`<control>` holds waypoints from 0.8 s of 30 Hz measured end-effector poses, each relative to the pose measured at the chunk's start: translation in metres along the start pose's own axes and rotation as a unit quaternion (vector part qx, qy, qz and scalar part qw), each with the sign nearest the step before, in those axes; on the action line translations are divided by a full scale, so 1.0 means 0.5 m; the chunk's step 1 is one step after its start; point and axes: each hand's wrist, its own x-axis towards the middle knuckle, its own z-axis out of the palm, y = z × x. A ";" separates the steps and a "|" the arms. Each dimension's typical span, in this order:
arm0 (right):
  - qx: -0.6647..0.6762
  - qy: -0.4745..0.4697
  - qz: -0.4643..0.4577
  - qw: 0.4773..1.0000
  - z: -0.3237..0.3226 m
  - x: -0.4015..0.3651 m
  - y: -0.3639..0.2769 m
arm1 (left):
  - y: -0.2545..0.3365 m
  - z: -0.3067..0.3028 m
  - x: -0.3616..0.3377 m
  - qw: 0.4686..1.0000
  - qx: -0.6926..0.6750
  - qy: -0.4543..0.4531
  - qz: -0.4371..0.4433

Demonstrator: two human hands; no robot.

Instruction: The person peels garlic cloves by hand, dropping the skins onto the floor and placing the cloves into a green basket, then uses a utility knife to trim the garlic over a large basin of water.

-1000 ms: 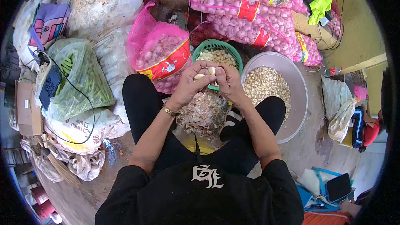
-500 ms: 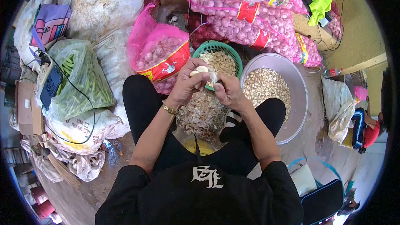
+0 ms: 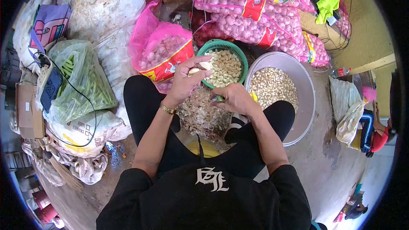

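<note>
Pale garlic cloves point(image 3: 205, 65) are pinched in the fingers of my left hand point(image 3: 184, 81), just left of the green basket. My right hand point(image 3: 236, 98) is curled around a small tool with a green part point(image 3: 220, 98) at the fingertips and a yellow part point(image 3: 254, 96) behind the hand. Its blade, if any, cannot be made out. Below both hands lies a heap of papery garlic skins point(image 3: 203, 113). The green basket point(image 3: 243, 58) beyond my hands holds peeled garlic cloves point(image 3: 223, 66).
At right stands a wide pale basin point(image 3: 305, 102) of unpeeled cloves point(image 3: 272, 87). An open pink net bag of garlic point(image 3: 164, 53) stands ahead left; stacked garlic sacks point(image 3: 272, 27) lie behind. A plastic bag of green pods point(image 3: 87, 85) sits at left. A person point(image 3: 379, 134) is at far right.
My hands have moved apart. The right hand has dropped down, away from the cloves, and the left has shifted slightly left with cloves still in it. The phone at lower right has left view.
</note>
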 end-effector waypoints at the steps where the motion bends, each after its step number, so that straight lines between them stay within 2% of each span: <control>1: 0.000 -0.001 -0.001 1.000 -0.002 0.000 0.001 | -0.001 0.000 0.000 0.999 0.029 -0.002 0.025; 2: 0.023 0.015 0.002 1.000 -0.007 0.000 0.000 | -0.001 0.000 0.001 0.997 0.057 -0.004 0.049; 6: 0.051 0.024 -0.019 0.998 -0.009 0.003 0.008 | -0.002 -0.004 -0.001 0.999 0.037 0.000 0.038; 8: 0.045 0.022 -0.018 0.999 -0.009 0.006 0.008 | -0.002 -0.010 -0.002 0.999 0.031 0.000 -0.017; 9: 0.038 0.021 -0.017 0.999 -0.010 0.007 0.006 | -0.003 -0.009 -0.001 0.999 0.031 0.001 -0.017; 11: 0.029 0.027 -0.009 0.999 -0.013 0.012 -0.003 | -0.005 -0.006 0.000 0.997 0.066 0.005 0.045; 13: 0.019 0.033 0.000 0.999 -0.012 0.014 -0.009 | -0.001 -0.005 0.000 0.996 0.077 0.006 0.051; 16: 0.078 0.067 -0.023 0.994 -0.011 0.016 -0.013 | 0.005 -0.002 0.000 0.991 0.110 0.008 0.073; 19: 0.113 0.069 0.000 0.991 -0.021 0.017 -0.014 | 0.014 0.004 0.000 0.986 0.144 0.003 0.086; 21: 0.189 0.209 0.040 0.959 -0.009 0.027 -0.019 | 0.013 0.004 0.000 0.984 0.160 -0.003 0.083; 22: 0.189 0.209 0.040 0.959 -0.005 0.036 -0.024 | 0.008 0.002 0.001 0.974 0.205 -0.013 0.098; 24: 0.224 0.347 0.085 0.907 0.001 0.052 -0.034 | 0.003 0.006 0.001 0.961 0.251 -0.025 0.112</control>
